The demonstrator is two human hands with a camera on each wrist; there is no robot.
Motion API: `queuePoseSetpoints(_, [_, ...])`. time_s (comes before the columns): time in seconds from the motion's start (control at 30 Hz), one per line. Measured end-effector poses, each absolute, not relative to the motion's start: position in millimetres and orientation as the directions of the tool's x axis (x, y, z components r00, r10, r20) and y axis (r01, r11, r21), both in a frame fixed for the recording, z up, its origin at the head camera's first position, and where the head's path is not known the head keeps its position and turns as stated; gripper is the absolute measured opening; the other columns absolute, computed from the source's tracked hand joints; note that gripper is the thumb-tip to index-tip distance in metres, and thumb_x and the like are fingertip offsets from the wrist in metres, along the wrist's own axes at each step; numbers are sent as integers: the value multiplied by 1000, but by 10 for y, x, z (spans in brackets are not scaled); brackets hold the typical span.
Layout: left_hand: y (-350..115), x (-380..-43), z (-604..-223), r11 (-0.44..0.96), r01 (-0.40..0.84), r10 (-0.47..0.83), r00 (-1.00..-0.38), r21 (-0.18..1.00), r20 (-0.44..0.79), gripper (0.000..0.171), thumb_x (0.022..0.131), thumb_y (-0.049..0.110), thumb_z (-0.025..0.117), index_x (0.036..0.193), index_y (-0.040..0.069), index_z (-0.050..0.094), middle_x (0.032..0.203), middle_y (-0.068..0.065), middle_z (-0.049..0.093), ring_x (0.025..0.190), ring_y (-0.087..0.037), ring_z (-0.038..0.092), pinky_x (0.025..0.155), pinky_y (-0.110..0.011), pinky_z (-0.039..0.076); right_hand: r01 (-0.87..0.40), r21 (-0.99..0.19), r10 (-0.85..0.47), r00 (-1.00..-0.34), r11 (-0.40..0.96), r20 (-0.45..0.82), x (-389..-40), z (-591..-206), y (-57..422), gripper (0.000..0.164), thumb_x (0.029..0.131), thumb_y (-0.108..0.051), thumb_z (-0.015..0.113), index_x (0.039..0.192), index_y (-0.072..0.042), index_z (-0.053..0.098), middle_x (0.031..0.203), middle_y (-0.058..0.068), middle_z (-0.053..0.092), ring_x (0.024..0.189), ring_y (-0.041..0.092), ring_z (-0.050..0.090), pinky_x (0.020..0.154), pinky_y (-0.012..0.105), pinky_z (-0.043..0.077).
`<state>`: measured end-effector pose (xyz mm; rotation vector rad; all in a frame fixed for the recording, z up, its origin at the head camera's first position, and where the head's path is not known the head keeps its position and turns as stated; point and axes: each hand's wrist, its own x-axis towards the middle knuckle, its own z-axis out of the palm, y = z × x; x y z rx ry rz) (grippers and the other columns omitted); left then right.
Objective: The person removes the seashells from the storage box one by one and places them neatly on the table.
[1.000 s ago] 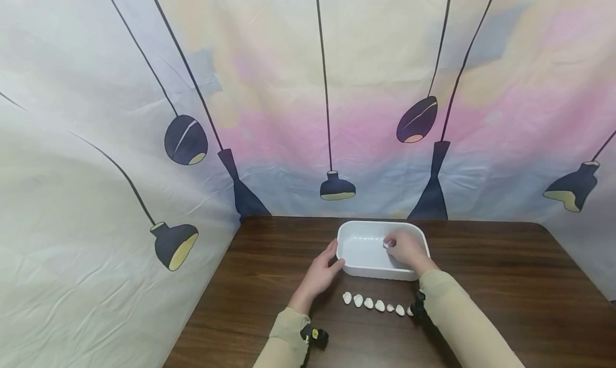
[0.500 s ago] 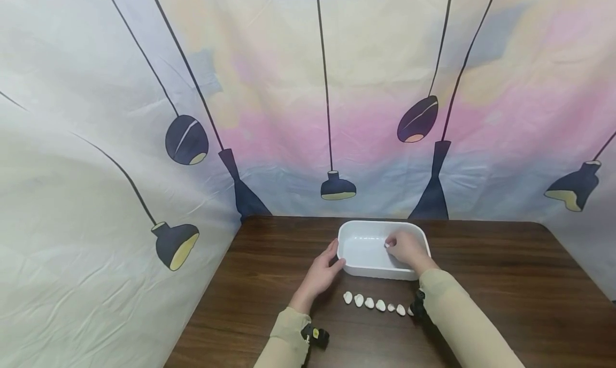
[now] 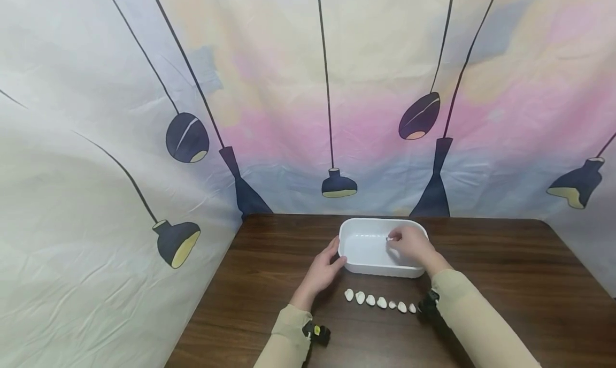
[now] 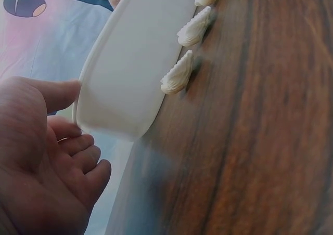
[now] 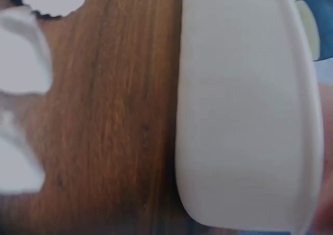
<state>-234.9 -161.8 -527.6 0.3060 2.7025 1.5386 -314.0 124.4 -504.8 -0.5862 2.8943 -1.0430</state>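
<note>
A white rectangular dish (image 3: 382,270) stands near the back of the wooden table. My left hand (image 3: 320,270) holds its left end, fingers along the side and thumb at the front corner. In the left wrist view the thumb of this hand (image 4: 47,152) meets the rim, while the other fingers bend below it. Inside the dish, toward its right half, my right hand (image 3: 413,244) pinches a small white seashell (image 3: 389,239) between thumb and fingertips. The right wrist view shows mostly the dish's outer wall (image 5: 244,105), with only a strip of hand beyond the rim.
Several white seashells (image 3: 382,303) lie in a slanting row on the table (image 3: 269,282) in front of the dish. A curtain (image 3: 289,116) printed with hanging lamps rises right behind the table's back edge.
My right hand has shifted slightly up and right inside the dish, still pinching the seashell. Its wrist has uncovered the row's right end. The left hand stays at the dish.
</note>
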Motion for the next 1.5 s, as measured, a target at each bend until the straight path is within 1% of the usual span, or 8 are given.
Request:
queuePoseSetpoints(0.07, [-1618,-2354,-5278,495,156,175,-981,855,78,64,111,26,56,165,-1,34,174,-15,28,161,-28,26,130,-51,24,-353,-632,-349,-927,690,137,-3111,-5018,1293,22,95,-14,76,108,4,79,94,9,76,90,28,71,84,49,59])
queuePoseSetpoints(0.23, [-1612,-2361,-5294,495,158,180,-981,854,77,65,111,27,57,165,-1,34,174,-15,28,161,-29,26,129,-52,24,-308,-702,-297,-944,643,142,-2967,-4929,1450,28,98,-25,76,114,-3,81,102,7,80,94,26,74,83,43,59])
queuePoseSetpoints(0.33, [-1611,-2366,-5304,497,159,185,-980,853,75,65,111,28,57,165,-1,34,174,-15,28,161,-28,26,130,-51,24,-290,-720,-266,-952,631,150,-2852,-4865,1571,29,97,-27,78,116,-5,82,103,7,80,92,24,73,78,38,57])
queuePoseSetpoints(0.53, [-1624,-2366,-5303,500,163,183,-980,851,80,66,111,29,57,165,0,34,174,-15,28,161,-30,26,129,-52,25,-270,-743,-247,-958,612,145,-2632,-4825,1789,30,95,-27,82,115,-4,81,101,8,80,85,17,69,67,30,55])
queuePoseSetpoints(0.73, [-1635,-2369,-5298,493,179,191,-977,852,95,66,111,29,58,164,-3,35,174,-18,29,161,-33,27,129,-55,25,-268,-798,-269,-953,540,138,-2424,-4850,1947,30,93,-19,84,115,1,80,98,6,79,83,13,66,69,23,55])
queuePoseSetpoints(0.93, [-1641,-2374,-5297,498,174,190,-978,850,89,66,111,28,57,165,-1,34,174,-17,28,161,-32,27,129,-54,25,-257,-816,-317,-944,519,95,-2280,-4924,2043,28,93,-17,84,115,-1,80,97,2,78,82,7,66,70,23,56])
queuePoseSetpoints(1.23, [-1628,-2378,-5286,493,182,191,-977,851,98,66,111,27,58,164,-3,34,174,-18,29,161,-30,27,129,-52,25,-242,-819,-389,-921,521,24,-2115,-5099,2153,26,93,-17,84,114,-2,79,95,0,77,80,7,66,68,24,56])
queuePoseSetpoints(1.5, [-1629,-2366,-5283,490,173,187,-978,855,91,66,111,28,58,164,-3,34,174,-17,28,161,-31,27,129,-52,24,-266,-796,-464,-885,544,-21,-2031,-5262,2207,18,89,-15,85,101,-3,80,85,-5,73,75,2,62,65,23,53])
